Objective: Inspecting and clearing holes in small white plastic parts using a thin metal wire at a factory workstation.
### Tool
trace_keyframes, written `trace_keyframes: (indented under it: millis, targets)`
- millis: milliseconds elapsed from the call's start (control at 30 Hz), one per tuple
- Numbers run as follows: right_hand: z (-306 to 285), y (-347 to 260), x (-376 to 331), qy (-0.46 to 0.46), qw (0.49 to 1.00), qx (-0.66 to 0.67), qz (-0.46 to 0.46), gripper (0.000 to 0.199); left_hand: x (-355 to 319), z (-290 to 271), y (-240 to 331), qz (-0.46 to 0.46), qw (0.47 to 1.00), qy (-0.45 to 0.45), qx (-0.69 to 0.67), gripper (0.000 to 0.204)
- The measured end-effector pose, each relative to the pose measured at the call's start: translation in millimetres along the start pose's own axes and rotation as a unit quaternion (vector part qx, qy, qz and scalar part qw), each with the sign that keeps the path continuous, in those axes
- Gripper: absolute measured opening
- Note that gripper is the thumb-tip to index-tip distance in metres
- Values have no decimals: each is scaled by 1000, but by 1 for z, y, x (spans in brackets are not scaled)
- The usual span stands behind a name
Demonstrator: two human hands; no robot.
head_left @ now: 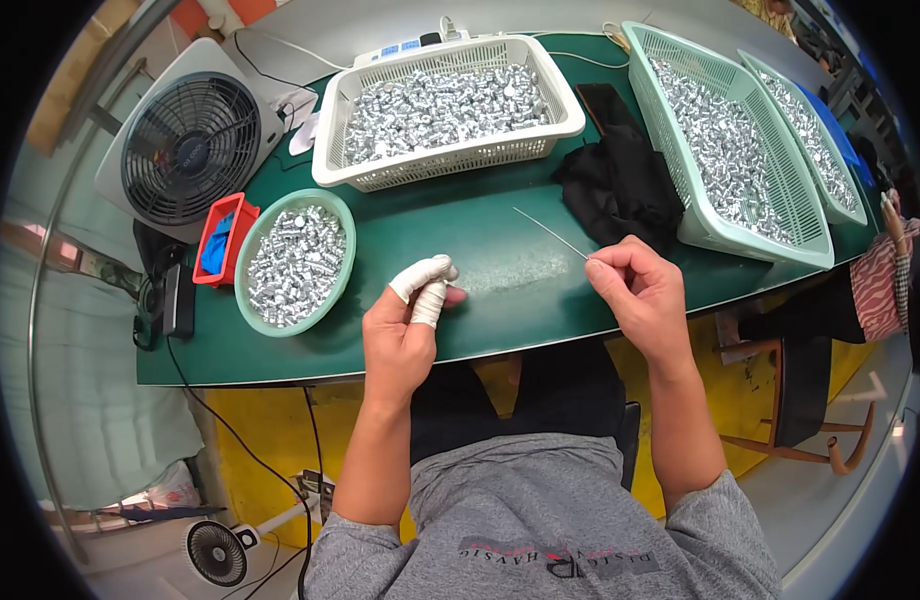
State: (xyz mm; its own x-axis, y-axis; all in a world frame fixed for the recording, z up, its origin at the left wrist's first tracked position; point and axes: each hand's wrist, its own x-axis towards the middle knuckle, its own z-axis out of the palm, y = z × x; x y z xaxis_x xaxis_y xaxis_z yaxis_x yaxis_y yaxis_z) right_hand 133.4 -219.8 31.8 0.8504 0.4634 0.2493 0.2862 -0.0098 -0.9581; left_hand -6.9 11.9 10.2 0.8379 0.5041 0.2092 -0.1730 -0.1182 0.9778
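Observation:
My left hand (pixel 402 330) is over the green table's near part, with white tape wrapped round its thumb and index finger. Those two fingertips pinch a small silvery metal part (pixel 453 272), mostly hidden by the tape. To the right, my right hand (pixel 640 295) grips a thin straight metal rod (pixel 550 232) between thumb and fingers. The rod's free end points up and left, apart from my left hand. Nearest to my left hand stands a round light green basket (pixel 352 232) full of small silvery metal parts.
A white basket (pixel 450 152) and two pale green baskets (pixel 755 245) (pixel 848 208) hold more metal parts. Black cloth (pixel 620 190) lies beside them. A box fan (pixel 192 150) and a red bin (pixel 242 215) stand left. Another person's hand (pixel 892 215) shows far right.

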Motion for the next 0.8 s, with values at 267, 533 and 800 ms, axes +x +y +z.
trace_keyframes:
  millis: [267,533,800]
  targets:
    - [12,28,1,-23,998,-46,-39,2,-8,16,-26,99,993,-2,-65,30]
    - [12,28,-2,-19,996,-69,-59,2,-7,15,-26,109,992,-32,-56,31]
    - [14,27,-2,-15,994,-83,-71,2,-10,19,-23,104,993,17,-60,32]
